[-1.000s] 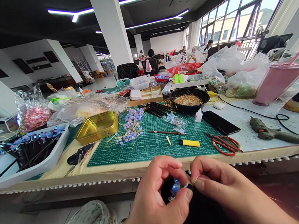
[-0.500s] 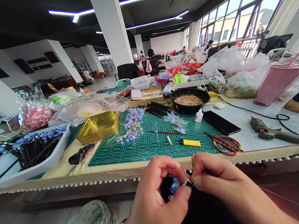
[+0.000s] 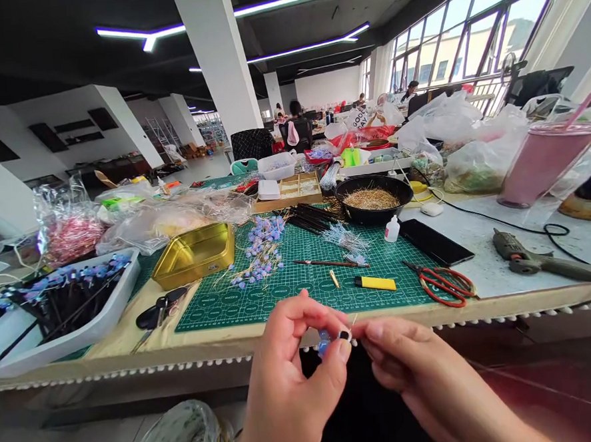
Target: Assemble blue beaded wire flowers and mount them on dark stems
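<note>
My left hand [image 3: 297, 374] pinches a small blue flower piece [image 3: 324, 344] between thumb and fingers, above the table's front edge. Its blue petals or beads show under the curled fingers. A black wrapped part [image 3: 343, 336] sticks out at the fingertips, with a thin gold-coloured wire end [image 3: 353, 319] pointing up from it. Right beside it, my right hand [image 3: 414, 360] is closed, thumb against forefinger. What the right fingertips hold, if anything, is too small to make out.
A green cutting mat [image 3: 300, 294] bears blue flower sprigs [image 3: 262, 250], a yellow lighter [image 3: 377, 283], and a glue bottle [image 3: 391, 229]. Red-handled scissors [image 3: 444, 285] lie right; a glue gun [image 3: 538, 256] farther right. A white tray [image 3: 129, 284] and gold tin [image 3: 195, 257] stand left.
Both hands have shifted left, and the right fingertips have drawn slightly away from the left ones. The flower piece has turned, so its black part and wire end show more.
</note>
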A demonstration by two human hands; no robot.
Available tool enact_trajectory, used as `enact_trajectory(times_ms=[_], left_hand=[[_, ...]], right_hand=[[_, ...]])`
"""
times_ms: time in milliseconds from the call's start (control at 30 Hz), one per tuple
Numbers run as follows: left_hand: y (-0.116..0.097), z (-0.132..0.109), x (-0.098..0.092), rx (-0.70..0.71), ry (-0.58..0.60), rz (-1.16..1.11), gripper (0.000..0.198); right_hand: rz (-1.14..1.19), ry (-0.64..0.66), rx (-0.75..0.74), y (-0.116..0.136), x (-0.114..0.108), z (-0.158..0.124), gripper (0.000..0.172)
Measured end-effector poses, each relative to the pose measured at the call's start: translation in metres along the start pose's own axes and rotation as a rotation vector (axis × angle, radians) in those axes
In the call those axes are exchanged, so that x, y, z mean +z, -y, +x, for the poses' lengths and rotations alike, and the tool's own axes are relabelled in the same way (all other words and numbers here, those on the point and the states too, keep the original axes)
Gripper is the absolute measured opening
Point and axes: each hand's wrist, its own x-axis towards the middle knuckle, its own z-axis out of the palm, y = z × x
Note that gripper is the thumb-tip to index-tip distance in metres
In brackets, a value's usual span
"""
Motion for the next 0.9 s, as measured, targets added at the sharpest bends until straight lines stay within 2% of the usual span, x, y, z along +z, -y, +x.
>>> enact_trajectory(times_ms=[67,133,333,467,633,700,767,800,900], left_hand=[[-0.001,-0.001,0.003,0.040,0.025,0.019,0.024],[-0.002,-0.003,0.004,0.091,0.048,0.064,0.027],[0.000,-0.011,0.007,0.226,0.056,0.251,0.033],[-0.001,-0.013,0.006,0.195,0.055,0.207,0.034],[0.001,-0.003,-0.006,-0.080,-0.008,-0.019,0.022],[0.003,0.001,-0.008,-0.121,-0.028,-0.014,0.019],[0.002,0.003,-0.007,-0.046,-0.034,0.088,0.021],[0.002,0.002,-0.005,0.015,-0.035,0.165,0.022],[0.000,-0.002,0.001,0.195,-0.033,0.366,0.029]], right_hand=[[0.250,0.016,0.059,-0.004,0.003,0.005,0.023],[0.383,0.048,0.114,-0.003,0.003,0.005,0.019],[0.509,0.121,0.190,0.001,0.000,-0.002,0.015],[0.462,0.120,0.197,0.004,-0.003,-0.003,0.016],[0.198,-0.124,-0.129,0.009,-0.009,-0.011,0.032],[0.010,-0.104,-0.110,0.008,-0.009,-0.015,0.037],[-0.112,-0.011,0.002,0.004,-0.006,-0.017,0.041],[-0.095,0.025,0.051,0.002,-0.003,-0.017,0.041],[0.198,0.049,0.136,-0.005,0.005,-0.010,0.033]])
